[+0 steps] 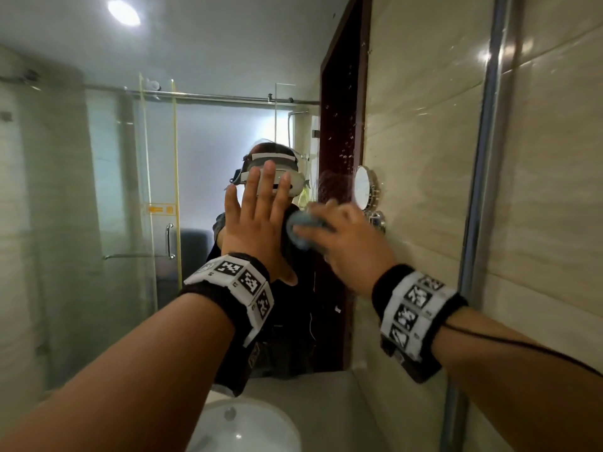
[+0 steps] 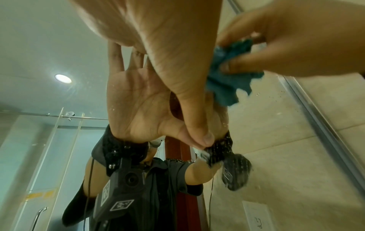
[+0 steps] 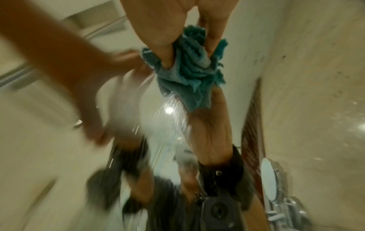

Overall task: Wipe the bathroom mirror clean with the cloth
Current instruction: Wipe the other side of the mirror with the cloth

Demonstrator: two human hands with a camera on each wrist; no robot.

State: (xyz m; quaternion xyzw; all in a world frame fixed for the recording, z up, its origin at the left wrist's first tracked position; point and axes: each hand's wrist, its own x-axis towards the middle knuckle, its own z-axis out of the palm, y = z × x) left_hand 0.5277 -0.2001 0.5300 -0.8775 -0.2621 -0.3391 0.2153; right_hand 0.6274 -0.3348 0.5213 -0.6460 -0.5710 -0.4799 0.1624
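The large bathroom mirror [image 1: 98, 158] fills the wall ahead, with water droplets [image 1: 346, 148] on its right part. My left hand [image 1: 257, 220] lies flat on the glass, fingers straight and spread. In the left wrist view the left hand [image 2: 158, 46] meets its own reflection at the glass. Right beside it my right hand [image 1: 342, 236] grips a crumpled teal cloth [image 1: 301, 228] and presses it on the mirror. The right wrist view shows my right hand [image 3: 189, 31] pinching the cloth [image 3: 187, 73] between thumb and fingers; that view is blurred. The cloth [image 2: 231, 78] touches the glass beside my left thumb.
The mirror's metal frame edge [image 1: 479, 190] runs down the right, with beige wall tiles [image 1: 554, 190] beyond. A white basin [image 1: 248, 429] sits below on the pale counter [image 1: 326, 396]. The glass reflects a shower door, a dark door frame and a small round wall mirror.
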